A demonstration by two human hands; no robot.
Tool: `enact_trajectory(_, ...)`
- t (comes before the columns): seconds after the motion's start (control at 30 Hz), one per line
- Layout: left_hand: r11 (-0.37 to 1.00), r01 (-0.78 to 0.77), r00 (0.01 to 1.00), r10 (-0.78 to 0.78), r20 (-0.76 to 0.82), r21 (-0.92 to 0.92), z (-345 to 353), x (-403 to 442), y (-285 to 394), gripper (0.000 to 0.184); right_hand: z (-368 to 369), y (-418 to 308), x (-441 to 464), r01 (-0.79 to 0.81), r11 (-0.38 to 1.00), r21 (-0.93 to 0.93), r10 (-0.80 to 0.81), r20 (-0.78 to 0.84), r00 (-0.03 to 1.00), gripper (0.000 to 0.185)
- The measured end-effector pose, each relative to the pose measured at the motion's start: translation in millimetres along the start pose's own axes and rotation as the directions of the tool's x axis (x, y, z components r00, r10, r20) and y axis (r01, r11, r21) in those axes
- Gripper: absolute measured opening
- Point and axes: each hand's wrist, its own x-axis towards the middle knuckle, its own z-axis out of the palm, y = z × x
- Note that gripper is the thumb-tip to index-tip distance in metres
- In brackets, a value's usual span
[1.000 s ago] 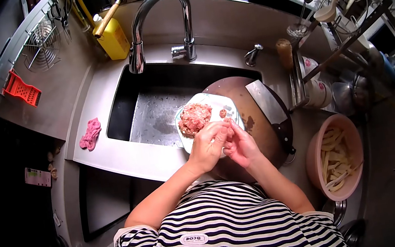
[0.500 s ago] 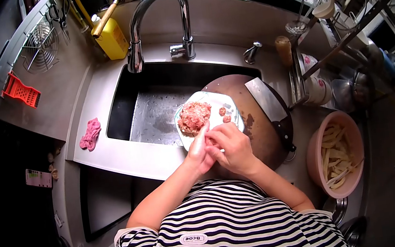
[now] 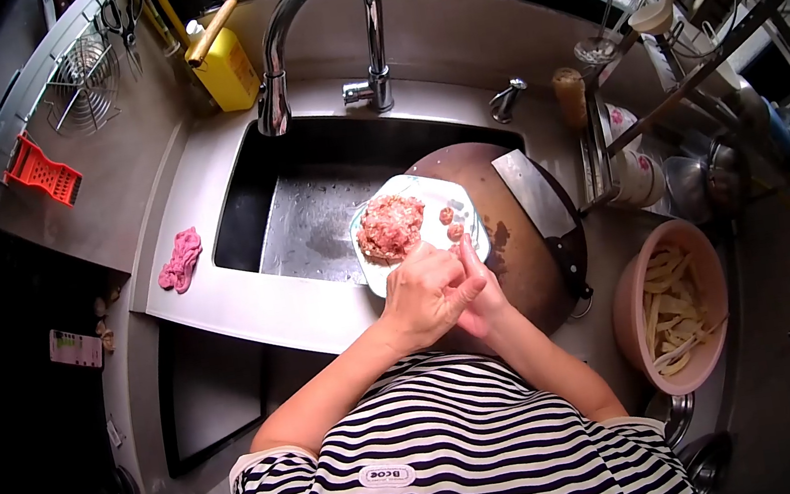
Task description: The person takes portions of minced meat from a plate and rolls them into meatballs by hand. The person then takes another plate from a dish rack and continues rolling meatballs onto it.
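A white plate (image 3: 422, 186) holds a mound of raw minced meat (image 3: 391, 226) on its left side and two small meatballs (image 3: 454, 231) on its right. My left hand (image 3: 422, 294) is over the plate's near edge, its fingers curled against my other palm. My right hand (image 3: 483, 297) lies beside and partly behind it, palm turned inward, fingers stretched out. Whatever sits between the hands is hidden. Under the plate is a round brown cutting board (image 3: 515, 276), with a cleaver (image 3: 535, 197) lying on its right part.
The black sink (image 3: 310, 218) lies behind and left of the plate, below a chrome faucet (image 3: 376, 42). A pink bowl (image 3: 630, 315) of pale strips stands at right, near a dish rack (image 3: 695, 78). A pink cloth (image 3: 180, 261) lies on the left counter.
A second meatball has come to lie on the plate beside the first. My hands have parted and met again, with my left hand now curled over the right palm.
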Motion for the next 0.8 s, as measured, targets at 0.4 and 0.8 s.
enact_trajectory(0.4, 0.044, 0.415, 0.738, -0.601, 0.308, -0.909, 22.7, -13.0, -35.5, 0.039, 19.4, -8.9, -10.1, 0.622, 0.493, -0.608, -0.508, 0.38, 0.773, 0.041)
enact_trajectory(0.8, -0.254, 0.401, 0.624, -0.628, 0.465, -0.88, 3.7, -5.0, -21.8, 0.052, 16.8, -20.1, -14.7, 0.66, 0.113, -0.743, -0.498, 0.532, 0.685, 0.031)
